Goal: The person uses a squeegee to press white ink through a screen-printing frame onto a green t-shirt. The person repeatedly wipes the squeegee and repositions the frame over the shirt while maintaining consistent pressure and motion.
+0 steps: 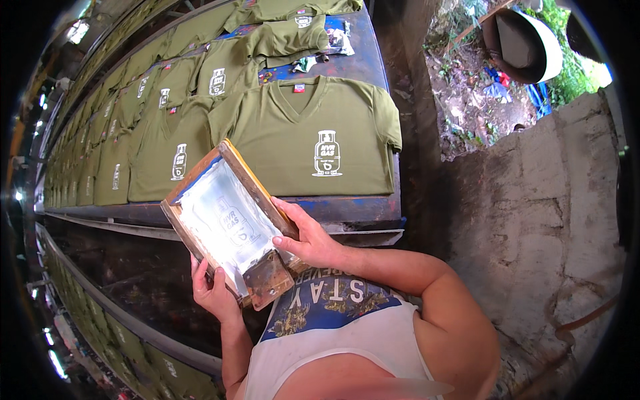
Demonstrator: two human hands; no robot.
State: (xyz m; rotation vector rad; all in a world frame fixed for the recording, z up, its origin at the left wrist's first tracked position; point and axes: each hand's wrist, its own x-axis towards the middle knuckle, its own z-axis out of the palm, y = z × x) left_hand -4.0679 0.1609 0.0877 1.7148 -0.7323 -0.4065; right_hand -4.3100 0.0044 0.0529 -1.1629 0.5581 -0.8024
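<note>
I hold a wooden screen-printing frame [248, 179] tilted in front of my body, over the table's near edge. Its pale mesh carries a gas-cylinder design, with white ink smeared along the sides. My left hand [217, 292] is closed on the lower left side of the frame. On the opposite side, my right hand [310, 238] grips the frame, thumb on top and fingers partly hidden behind it. A brown, worn squeegee [268, 279] rests inside the frame's near end. Just beyond lies an olive V-neck T-shirt [280, 147] with a white cylinder print on its chest.
More olive T-shirts [150, 150] lie in rows along the long blue-stained table [373, 207]. Crumpled rags [339, 41] sit at its far right. A rough concrete wall [533, 193] stands to my right, below an opening onto plants and litter. Another shirt-covered table [127, 333] is at left.
</note>
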